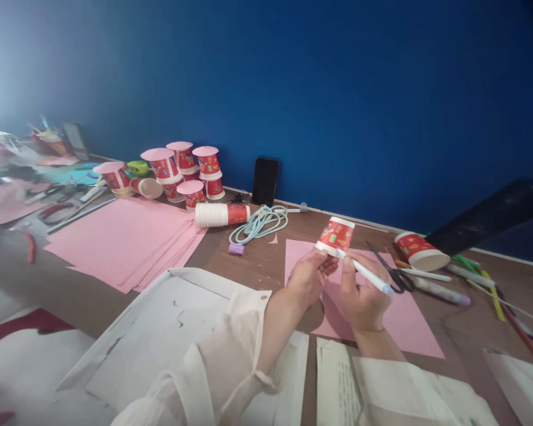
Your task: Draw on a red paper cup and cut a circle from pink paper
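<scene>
My left hand (311, 273) pinches the lower rim of a red printed paper cup (341, 234), which is turned upside down above a pink paper sheet (411, 331). In my right hand (365, 296) is a white marker (368, 277), its tip pointing at the cup's rim. Whether the tip touches the cup I cannot tell. Just right of that hand lie black-handled scissors (400, 280), partly on the pink sheet. A small purple cap (236, 249) rests on the table to the left, beside a coiled pale blue cord (266, 223).
Red cups with pink paper discs (159, 155) stand grouped against the blue wall. A nested cup stack (220, 215) lies beside them. Pink sheets (119, 242) are piled left, near a white tray (169, 307). A phone (265, 180) leans on the wall; another cup (420, 251) lies right among pens.
</scene>
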`<state>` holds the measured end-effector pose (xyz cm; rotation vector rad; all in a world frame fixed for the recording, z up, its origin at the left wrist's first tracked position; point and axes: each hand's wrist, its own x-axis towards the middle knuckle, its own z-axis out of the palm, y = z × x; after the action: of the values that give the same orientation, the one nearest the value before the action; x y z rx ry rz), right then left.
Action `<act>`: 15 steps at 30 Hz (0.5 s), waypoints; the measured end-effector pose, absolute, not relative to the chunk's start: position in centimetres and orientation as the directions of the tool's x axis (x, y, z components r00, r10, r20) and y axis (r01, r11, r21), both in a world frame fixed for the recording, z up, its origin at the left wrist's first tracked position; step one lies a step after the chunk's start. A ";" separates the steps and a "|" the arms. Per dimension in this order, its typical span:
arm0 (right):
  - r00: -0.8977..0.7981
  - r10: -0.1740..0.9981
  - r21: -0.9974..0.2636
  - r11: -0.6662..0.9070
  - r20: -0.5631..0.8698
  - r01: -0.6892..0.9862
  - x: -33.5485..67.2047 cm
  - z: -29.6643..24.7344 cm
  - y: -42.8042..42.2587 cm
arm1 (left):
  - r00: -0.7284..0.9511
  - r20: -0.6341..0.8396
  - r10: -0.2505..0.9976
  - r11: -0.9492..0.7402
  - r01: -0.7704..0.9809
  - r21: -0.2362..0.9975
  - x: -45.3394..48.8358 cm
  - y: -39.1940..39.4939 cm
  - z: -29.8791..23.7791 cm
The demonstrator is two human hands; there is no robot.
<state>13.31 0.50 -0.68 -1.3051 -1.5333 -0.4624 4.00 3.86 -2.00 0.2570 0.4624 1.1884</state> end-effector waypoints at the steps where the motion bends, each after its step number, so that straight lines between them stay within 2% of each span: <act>1: 0.114 0.494 -0.310 0.336 0.862 0.890 13.4 -0.7 0.5 | 0.295 -0.212 0.932 0.360 -0.828 0.431 4.0 3.9 -2.0; 10: 0.075 0.481 -0.264 0.338 0.873 0.903 13.5 -0.8 0.7 | 0.288 -0.229 0.930 0.361 -0.834 0.418 4.1 4.0 -2.1; 15: 0.084 0.495 -0.286 0.349 0.865 0.892 13.5 -0.7 0.5 | 0.275 -0.239 0.931 0.354 -0.836 0.419 4.1 3.9 -2.1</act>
<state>13.53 0.53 -0.69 -1.2925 -1.5630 -0.4749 4.11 3.95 -2.10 0.2270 0.4849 1.2018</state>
